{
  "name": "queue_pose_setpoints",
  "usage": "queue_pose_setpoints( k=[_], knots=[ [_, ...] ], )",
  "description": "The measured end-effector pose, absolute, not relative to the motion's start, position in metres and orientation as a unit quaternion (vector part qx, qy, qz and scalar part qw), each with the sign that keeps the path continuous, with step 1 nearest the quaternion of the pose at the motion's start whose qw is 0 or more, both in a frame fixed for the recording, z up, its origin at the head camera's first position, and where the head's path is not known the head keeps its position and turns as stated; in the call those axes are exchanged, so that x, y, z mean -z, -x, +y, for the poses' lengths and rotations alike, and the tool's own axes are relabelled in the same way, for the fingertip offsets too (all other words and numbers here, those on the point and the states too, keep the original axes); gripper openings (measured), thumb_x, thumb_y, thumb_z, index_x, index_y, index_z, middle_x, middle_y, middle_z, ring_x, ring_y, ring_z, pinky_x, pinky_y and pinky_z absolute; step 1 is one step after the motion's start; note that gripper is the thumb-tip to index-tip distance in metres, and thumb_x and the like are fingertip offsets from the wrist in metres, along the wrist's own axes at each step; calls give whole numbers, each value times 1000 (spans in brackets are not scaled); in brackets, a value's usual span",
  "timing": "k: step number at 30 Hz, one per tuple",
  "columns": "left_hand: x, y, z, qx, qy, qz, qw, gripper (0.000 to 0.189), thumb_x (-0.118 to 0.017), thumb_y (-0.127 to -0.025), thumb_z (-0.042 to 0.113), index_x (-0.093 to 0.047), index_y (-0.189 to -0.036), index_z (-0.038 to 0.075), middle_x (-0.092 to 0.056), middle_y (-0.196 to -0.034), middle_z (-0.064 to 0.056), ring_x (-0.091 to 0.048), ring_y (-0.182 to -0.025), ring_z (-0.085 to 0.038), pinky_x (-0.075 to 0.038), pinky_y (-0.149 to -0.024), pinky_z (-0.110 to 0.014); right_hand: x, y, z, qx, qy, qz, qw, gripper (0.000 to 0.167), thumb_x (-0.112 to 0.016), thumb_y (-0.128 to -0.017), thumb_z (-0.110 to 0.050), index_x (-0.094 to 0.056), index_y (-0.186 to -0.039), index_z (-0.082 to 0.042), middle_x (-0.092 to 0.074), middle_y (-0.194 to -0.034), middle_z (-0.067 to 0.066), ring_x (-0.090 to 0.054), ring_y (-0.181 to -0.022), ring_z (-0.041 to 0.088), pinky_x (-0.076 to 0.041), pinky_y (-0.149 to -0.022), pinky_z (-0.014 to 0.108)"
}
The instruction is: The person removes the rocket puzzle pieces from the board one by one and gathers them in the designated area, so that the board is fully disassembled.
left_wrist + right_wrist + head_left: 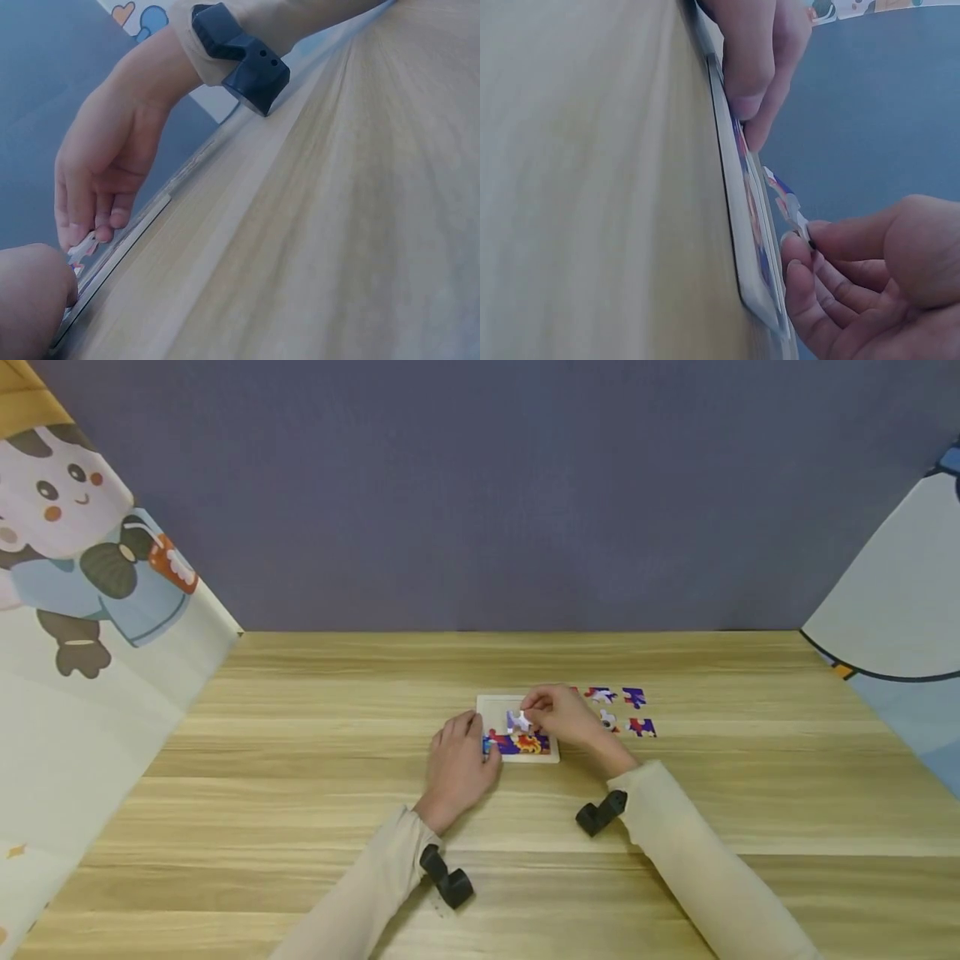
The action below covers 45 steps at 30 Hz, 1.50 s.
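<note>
A small jigsaw tray with a pale frame (491, 699) lies on the table, its near side filled with a row of colourful joined pieces (527, 744). My right hand (564, 715) pinches a jigsaw piece (515, 722) between thumb and fingertips. In the right wrist view that piece (786, 196) is tilted, raised just over the tray. Along the tray's left side rests my left hand (459, 763), its thumb on the near left corner, its fingers relaxed. The left wrist view shows the right hand (105, 165) with the piece close above the tray.
To the right of the tray lie several loose jigsaw pieces, among them a purple one (633, 697) and a red and purple one (642, 727). A dark panel (510, 502) rises behind the wooden table (315, 710). Each wrist wears a black camera mount (447, 878).
</note>
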<state>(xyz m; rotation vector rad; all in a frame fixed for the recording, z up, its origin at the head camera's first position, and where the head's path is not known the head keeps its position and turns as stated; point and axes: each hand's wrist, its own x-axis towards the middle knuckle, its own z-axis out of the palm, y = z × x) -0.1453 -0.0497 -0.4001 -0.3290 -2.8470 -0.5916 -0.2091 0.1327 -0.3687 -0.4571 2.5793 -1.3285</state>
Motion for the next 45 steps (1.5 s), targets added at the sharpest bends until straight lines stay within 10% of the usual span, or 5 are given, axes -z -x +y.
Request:
queue_pose_setpoints(
  k=[45],
  knots=[
    [404, 147, -51, 204, 109, -968, 99, 54, -50, -93, 30, -49, -134, -6, -47, -141, -19, -42, -132, -33, -33, -110, -48, 364, 209, 203, 409, 95, 902, 101, 18, -56, -93, -5, -63, -106, 5, -65, -96, 21, -64, -71, 17, -55, -60, 27]
  ],
)
